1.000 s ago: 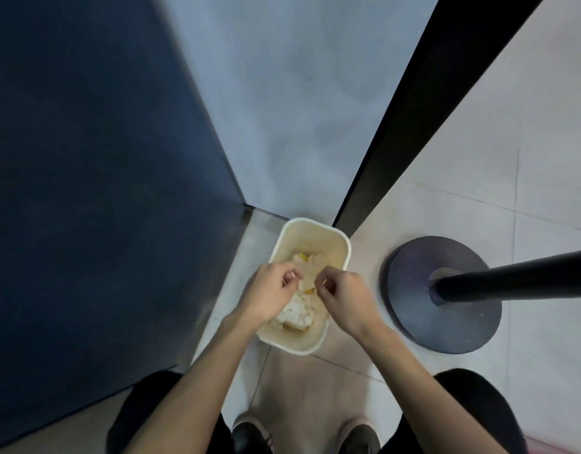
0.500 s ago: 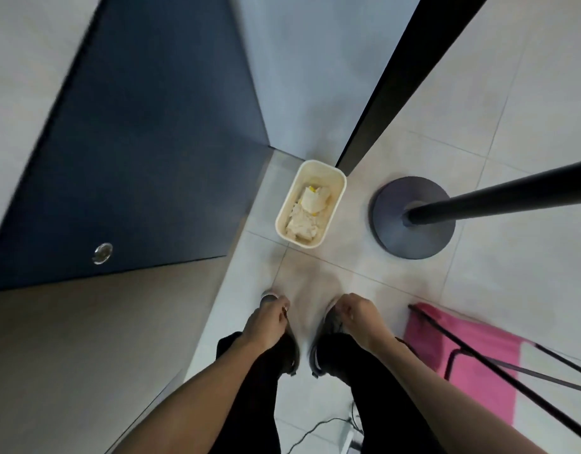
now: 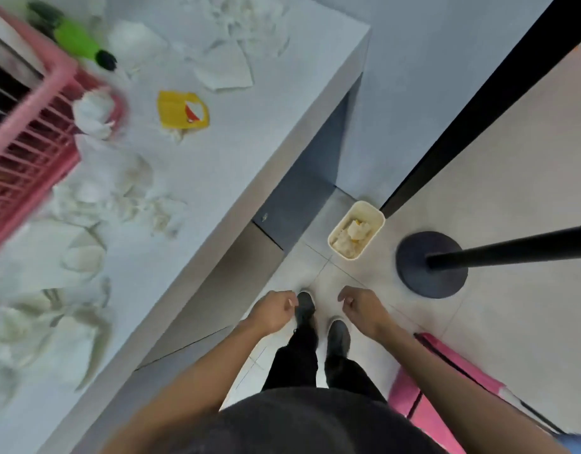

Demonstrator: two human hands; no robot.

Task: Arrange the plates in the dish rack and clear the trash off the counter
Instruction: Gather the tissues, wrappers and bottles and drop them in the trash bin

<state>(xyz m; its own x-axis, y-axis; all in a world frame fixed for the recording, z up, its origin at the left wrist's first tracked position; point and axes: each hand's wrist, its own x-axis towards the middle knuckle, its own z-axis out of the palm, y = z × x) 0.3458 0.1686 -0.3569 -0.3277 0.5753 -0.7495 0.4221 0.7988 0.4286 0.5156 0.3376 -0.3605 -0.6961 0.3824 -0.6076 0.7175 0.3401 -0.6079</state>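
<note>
— Where are the hands?
— The left hand (image 3: 272, 311) and right hand (image 3: 364, 309) hang in front of the body, fingers loosely curled, holding nothing, above a pair of dark shoes (image 3: 305, 305) on the pale tiled floor (image 3: 511, 208).
— And the trash?
— Some crumpled white tissue (image 3: 349, 235) lies in the cream rectangular plastic bin (image 3: 369, 206), which stands on the floor ahead of the shoes, in the wall corner beside a black door frame (image 3: 488, 103). More crumpled white paper (image 3: 125, 198) and a yellow wrapper (image 3: 182, 109) lie scattered on the light grey table (image 3: 282, 93) to the left.
— The rack?
— The pink slatted plastic dish rack (image 3: 30, 152) sits at the table's left; blur hides any plates.
— Room to move?
— The table's long edge runs diagonally, left of the left hand. A black pole on a round base (image 3: 420, 280) stands right of the bin, and a pink flat object (image 3: 407, 394) lies by the right arm. The tile strip between table front and base runs from shoes to bin.
</note>
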